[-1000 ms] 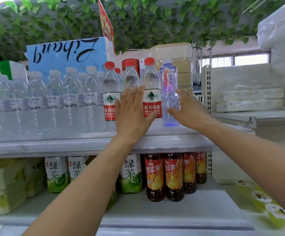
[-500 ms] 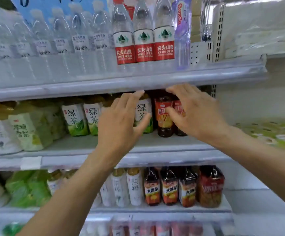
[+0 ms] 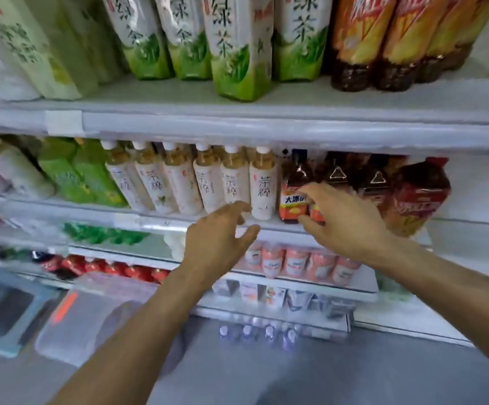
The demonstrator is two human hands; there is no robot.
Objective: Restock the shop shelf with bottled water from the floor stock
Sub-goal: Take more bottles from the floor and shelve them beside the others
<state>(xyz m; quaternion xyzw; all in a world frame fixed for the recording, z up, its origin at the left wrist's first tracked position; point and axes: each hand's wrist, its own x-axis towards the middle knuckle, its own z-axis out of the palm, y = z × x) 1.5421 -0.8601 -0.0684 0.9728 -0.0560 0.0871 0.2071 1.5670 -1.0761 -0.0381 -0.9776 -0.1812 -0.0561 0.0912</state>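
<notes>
Grey shelf [image 3: 266, 127], tea bottles [image 3: 231, 182], dark drinks [image 3: 336, 179], floor water bottles [image 3: 255, 331]

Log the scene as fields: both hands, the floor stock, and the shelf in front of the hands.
left hand: open, empty
right hand: open, empty, in front of the dark tea bottles
floor stock: water bottles on the floor at the shelf base, untouched
shelf at hand level: white-label tea bottles left, dark tea bottles right
shelf above: green tea cartons
</notes>
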